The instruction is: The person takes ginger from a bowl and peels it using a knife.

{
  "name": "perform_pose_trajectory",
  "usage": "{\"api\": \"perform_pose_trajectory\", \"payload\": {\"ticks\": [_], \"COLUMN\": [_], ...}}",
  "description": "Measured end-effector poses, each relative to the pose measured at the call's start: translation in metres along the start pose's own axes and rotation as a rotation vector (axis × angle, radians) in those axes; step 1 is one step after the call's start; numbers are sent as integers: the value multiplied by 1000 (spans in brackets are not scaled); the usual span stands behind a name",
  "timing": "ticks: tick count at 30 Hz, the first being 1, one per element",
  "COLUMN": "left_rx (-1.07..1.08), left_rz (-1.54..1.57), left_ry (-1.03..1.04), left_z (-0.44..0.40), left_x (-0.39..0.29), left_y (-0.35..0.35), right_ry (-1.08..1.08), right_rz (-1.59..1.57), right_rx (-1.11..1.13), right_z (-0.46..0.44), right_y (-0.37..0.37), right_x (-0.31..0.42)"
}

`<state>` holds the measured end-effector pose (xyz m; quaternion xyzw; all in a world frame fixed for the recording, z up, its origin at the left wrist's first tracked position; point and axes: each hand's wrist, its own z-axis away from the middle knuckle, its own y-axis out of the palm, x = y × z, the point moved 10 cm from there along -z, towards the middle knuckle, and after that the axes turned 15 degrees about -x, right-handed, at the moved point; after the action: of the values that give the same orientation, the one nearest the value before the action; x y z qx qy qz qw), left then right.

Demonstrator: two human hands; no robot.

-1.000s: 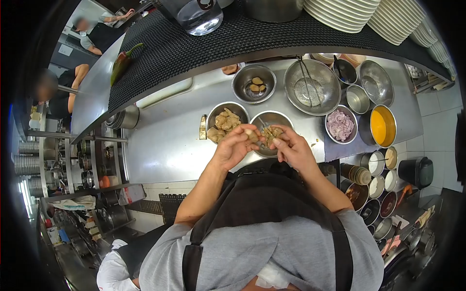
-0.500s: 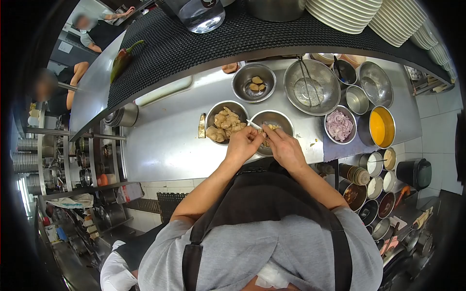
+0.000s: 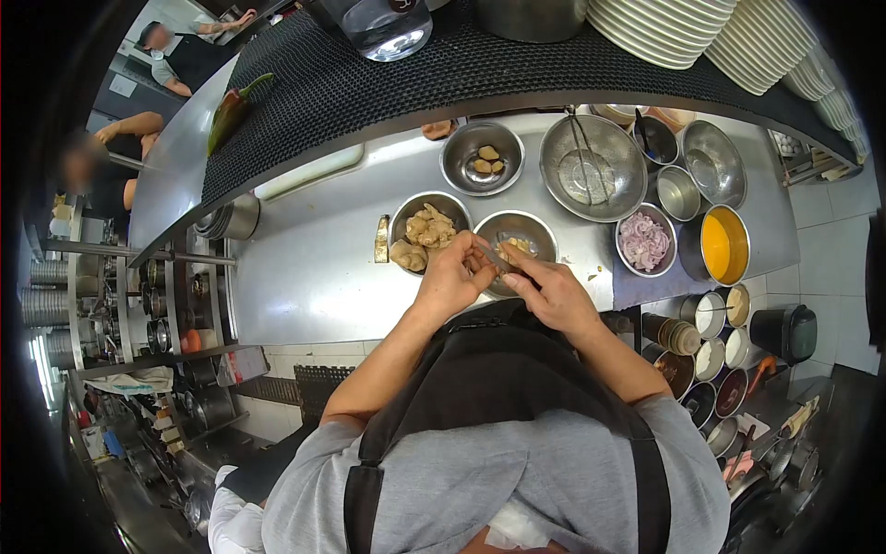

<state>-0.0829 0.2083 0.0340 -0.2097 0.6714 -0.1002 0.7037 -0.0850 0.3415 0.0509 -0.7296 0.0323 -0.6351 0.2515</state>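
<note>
My left hand (image 3: 454,275) is closed in a pinch over the near bowls; what its fingers hold is mostly hidden. Between the hands a small knife (image 3: 496,258) shows its narrow grey blade, with my right hand (image 3: 556,292) closed on it. Below them, a steel bowl (image 3: 544,227) contains pale yellowish scraps (image 3: 519,246). Knobbly ginger (image 3: 430,227) fills another steel bowl (image 3: 399,222) beside my left hand. Farther back, a third bowl (image 3: 452,175) holds a few pale peeled pieces (image 3: 486,166).
To the right stand a colander (image 3: 618,148), a bowl of sliced red onion (image 3: 644,242) and a pot of orange liquid (image 3: 725,244). A raised shelf (image 3: 369,88) with stacked plates (image 3: 651,28) spans the far side. Other people work at far left.
The knife between my hands has turned, from a bright white glint to a darker blade. My right hand has shifted slightly right and nearer my body. A person at far left moved an arm.
</note>
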Motion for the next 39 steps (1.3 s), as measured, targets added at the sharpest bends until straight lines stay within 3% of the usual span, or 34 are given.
{"api": "perform_pose_trajectory", "payload": {"ticks": [1, 3, 6, 19, 21, 23, 33, 39], "left_rx": [0, 89, 117, 82, 86, 92, -86, -121], "left_rz": [1, 393, 670, 1042, 1044, 1046, 867, 821], "left_ry": [-1, -101, -257, -468, -447, -422, -327, -307], "left_z": [-1, 2, 4, 2, 1, 0, 2, 3], "left_x": [0, -3, -8, 16, 20, 20, 14, 18], "left_y": [-1, 5, 6, 12, 13, 13, 5, 6], "right_ry": [-10, -13, -3, 51, 48, 177, 200, 52], "right_rz": [-31, -63, -136, -223, -221, -261, -443, -319], "right_rx": [7, 23, 21, 50, 51, 125, 75, -26], "right_z": [0, 1, 2, 2, 2, 4, -1, -10], "right_y": [2, 3, 1, 8, 6, 12, 17, 9], "right_x": [3, 4, 6, 0, 2, -8, -22, -9]}}
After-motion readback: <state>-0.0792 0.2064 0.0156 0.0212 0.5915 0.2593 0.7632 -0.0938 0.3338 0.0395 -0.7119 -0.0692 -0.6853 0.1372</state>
